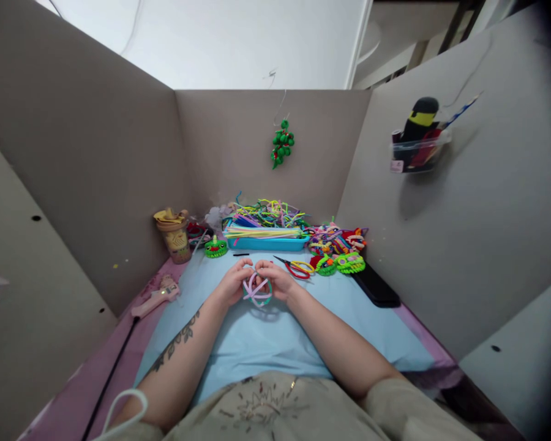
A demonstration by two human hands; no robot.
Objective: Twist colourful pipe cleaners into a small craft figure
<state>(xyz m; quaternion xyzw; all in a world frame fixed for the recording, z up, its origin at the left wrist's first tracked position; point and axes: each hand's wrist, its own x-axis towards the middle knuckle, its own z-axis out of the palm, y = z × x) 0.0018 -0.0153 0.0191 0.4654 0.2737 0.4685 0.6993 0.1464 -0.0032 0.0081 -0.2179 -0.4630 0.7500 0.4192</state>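
Observation:
Both hands meet over the light blue mat (pixel 266 337) in the middle of the desk. My left hand (pixel 233 283) and my right hand (pixel 278 279) together grip a small pipe-cleaner piece (pixel 257 291), a green ring wrapped with pale pink strands. The fingertips pinch its upper edge from either side. Red-handled scissors (pixel 297 268) lie just right of my right hand.
A blue tray (pixel 267 242) heaped with coloured pipe cleaners stands at the back. Finished pipe-cleaner figures (pixel 336 248) cluster at back right, a green one (pixel 215 247) at back left. A pink glue gun (pixel 157 296), a cup (pixel 174 236) and a black flat object (pixel 375 285) flank the mat. Grey partitions enclose the desk.

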